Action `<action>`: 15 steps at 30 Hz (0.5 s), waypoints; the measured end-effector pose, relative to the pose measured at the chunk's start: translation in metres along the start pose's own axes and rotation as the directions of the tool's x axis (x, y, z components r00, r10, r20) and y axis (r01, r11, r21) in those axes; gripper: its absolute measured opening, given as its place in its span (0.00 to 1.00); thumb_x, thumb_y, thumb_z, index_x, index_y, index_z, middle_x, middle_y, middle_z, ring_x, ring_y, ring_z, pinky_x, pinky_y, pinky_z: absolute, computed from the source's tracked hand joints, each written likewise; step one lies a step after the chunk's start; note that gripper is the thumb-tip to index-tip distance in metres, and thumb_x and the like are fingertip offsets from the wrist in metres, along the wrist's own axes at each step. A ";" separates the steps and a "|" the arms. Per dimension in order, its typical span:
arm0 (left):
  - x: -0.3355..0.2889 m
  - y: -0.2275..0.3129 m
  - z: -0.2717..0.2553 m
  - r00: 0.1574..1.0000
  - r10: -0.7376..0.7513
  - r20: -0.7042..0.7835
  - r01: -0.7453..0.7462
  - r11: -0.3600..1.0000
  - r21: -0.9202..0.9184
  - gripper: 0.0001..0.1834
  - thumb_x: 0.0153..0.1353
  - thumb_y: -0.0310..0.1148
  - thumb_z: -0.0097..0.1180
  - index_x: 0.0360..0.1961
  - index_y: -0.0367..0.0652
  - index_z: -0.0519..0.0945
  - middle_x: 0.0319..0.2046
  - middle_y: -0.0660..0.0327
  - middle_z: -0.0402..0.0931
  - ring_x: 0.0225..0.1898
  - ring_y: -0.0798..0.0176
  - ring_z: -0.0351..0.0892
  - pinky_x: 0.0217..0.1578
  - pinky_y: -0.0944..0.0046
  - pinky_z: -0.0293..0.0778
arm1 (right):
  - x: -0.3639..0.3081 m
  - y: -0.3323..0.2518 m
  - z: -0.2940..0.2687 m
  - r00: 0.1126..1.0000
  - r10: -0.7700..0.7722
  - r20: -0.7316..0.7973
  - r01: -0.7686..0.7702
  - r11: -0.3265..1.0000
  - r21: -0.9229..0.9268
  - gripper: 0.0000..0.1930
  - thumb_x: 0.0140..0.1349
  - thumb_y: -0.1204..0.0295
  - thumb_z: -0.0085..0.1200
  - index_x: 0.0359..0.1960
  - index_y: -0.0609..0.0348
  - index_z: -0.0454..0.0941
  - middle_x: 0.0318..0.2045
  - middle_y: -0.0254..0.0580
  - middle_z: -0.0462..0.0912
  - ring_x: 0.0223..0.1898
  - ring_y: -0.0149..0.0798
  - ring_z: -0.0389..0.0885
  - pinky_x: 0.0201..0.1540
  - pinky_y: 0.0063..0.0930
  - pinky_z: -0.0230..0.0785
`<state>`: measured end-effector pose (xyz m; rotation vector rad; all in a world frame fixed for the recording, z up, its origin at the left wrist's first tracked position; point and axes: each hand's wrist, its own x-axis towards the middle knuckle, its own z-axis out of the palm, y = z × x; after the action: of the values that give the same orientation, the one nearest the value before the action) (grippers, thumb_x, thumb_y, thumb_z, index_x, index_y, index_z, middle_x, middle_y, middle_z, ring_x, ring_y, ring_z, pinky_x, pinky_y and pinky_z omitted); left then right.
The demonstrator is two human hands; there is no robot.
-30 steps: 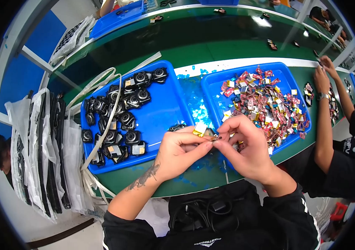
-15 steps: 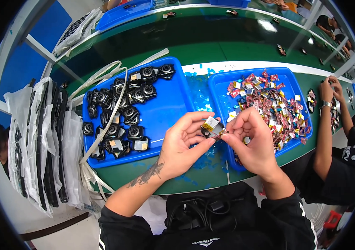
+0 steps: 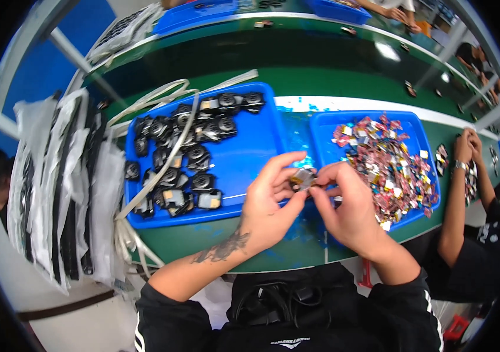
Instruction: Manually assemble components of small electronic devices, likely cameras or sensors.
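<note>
The front edge of the green table (image 3: 220, 251) curves across just beyond the person's lap, with both forearms reaching over it. Two trays stand on it side by side, a narrow strip of tabletop between them; the hands are above the near end of this strip. The left tray (image 3: 247, 155) shows its blue floor along its right half, and its raised rim runs close to the left hand. The near left corner of the right tray (image 3: 327, 144) is hidden behind the right hand.

Black camera-like units (image 3: 198, 157) crowd the left part of the left tray, and a pale strap (image 3: 174, 154) crosses over them. A heap of small red, yellow and silver pieces (image 3: 391, 167) fills much of the right tray. Blue scraps (image 3: 298, 141) litter the strip between. Wrapped panels (image 3: 53, 193) stand upright at the far left, and another person's hands (image 3: 466, 146) work beyond the right tray.

The left hand (image 3: 270, 202) is half curled, forefinger stretched out, its thumb and fingers gripping a small silver part (image 3: 304, 178). The right hand (image 3: 350, 205) pinches the part's right side between thumb and forefinger, other fingers folded. The part's details are blurred.
</note>
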<state>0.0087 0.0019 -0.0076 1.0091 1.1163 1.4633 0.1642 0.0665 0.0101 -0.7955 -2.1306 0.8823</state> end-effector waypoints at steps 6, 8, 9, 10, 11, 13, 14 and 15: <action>0.019 0.032 -0.024 0.816 0.550 0.176 -0.366 0.258 0.894 0.26 0.57 0.28 0.64 0.57 0.41 0.73 0.45 0.51 0.78 0.43 0.52 0.81 0.40 0.60 0.79 | 0.073 0.011 -0.033 0.978 0.013 0.209 -0.041 0.991 0.129 0.13 0.57 0.83 0.57 0.38 0.60 0.65 0.28 0.39 0.77 0.29 0.30 0.81 0.31 0.24 0.74; 0.018 0.022 -0.069 0.770 0.614 0.177 -0.177 -0.061 0.982 0.20 0.54 0.37 0.66 0.46 0.41 0.79 0.41 0.55 0.80 0.42 0.50 0.79 0.42 0.54 0.77 | 0.129 0.030 -0.045 0.905 0.272 0.328 -0.355 0.908 0.225 0.14 0.59 0.78 0.59 0.39 0.61 0.64 0.25 0.39 0.81 0.29 0.27 0.81 0.28 0.21 0.69; 0.021 0.038 -0.072 0.887 0.456 0.077 -0.074 -0.024 0.997 0.21 0.54 0.40 0.66 0.47 0.41 0.79 0.42 0.54 0.80 0.46 0.49 0.78 0.47 0.54 0.75 | 0.151 0.069 -0.057 0.876 0.384 0.290 -0.456 0.855 0.246 0.17 0.58 0.76 0.63 0.42 0.62 0.65 0.26 0.40 0.81 0.29 0.29 0.81 0.28 0.21 0.71; 0.020 0.051 -0.079 0.969 0.240 -0.058 0.073 -0.054 0.996 0.23 0.53 0.41 0.66 0.47 0.41 0.78 0.43 0.52 0.80 0.48 0.48 0.78 0.48 0.53 0.74 | 0.169 0.086 -0.055 0.845 0.493 0.208 -0.528 0.831 0.175 0.21 0.56 0.76 0.65 0.45 0.63 0.65 0.26 0.40 0.81 0.28 0.29 0.81 0.28 0.22 0.74; 0.016 0.060 -0.085 0.985 0.119 -0.122 0.136 -0.122 0.983 0.25 0.50 0.42 0.68 0.48 0.42 0.78 0.43 0.52 0.79 0.49 0.47 0.77 0.48 0.53 0.74 | 0.183 0.114 -0.055 0.846 0.519 0.121 -0.532 0.837 0.132 0.22 0.53 0.76 0.68 0.43 0.62 0.65 0.25 0.40 0.81 0.27 0.30 0.81 0.28 0.24 0.75; 0.010 0.051 -0.097 0.979 0.157 -0.130 0.153 -0.146 0.977 0.27 0.47 0.41 0.70 0.48 0.45 0.77 0.44 0.53 0.79 0.48 0.46 0.77 0.47 0.52 0.75 | 0.196 0.164 -0.042 0.834 0.548 0.056 -0.548 0.813 0.196 0.21 0.49 0.77 0.70 0.35 0.59 0.65 0.26 0.42 0.81 0.26 0.31 0.81 0.25 0.26 0.74; 0.004 0.046 -0.104 0.976 0.185 -0.112 0.143 -0.165 0.976 0.27 0.47 0.39 0.70 0.49 0.46 0.77 0.43 0.52 0.78 0.49 0.47 0.77 0.48 0.51 0.75 | 0.201 0.168 -0.031 0.853 0.522 -0.009 -0.521 0.852 0.044 0.20 0.47 0.75 0.71 0.33 0.59 0.68 0.25 0.45 0.82 0.24 0.32 0.80 0.25 0.28 0.73; 0.004 0.043 -0.097 0.972 0.155 -0.175 0.199 -0.163 0.966 0.26 0.47 0.37 0.70 0.49 0.45 0.77 0.43 0.51 0.78 0.49 0.47 0.77 0.48 0.51 0.75 | 0.199 0.172 -0.029 0.864 0.503 -0.024 -0.504 0.863 -0.029 0.20 0.46 0.71 0.72 0.33 0.60 0.70 0.26 0.45 0.82 0.26 0.36 0.81 0.28 0.31 0.74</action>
<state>-0.0945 -0.0116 0.0121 1.8318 2.6495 0.2353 0.1181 0.3225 -0.0358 -1.4141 -1.9520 1.0951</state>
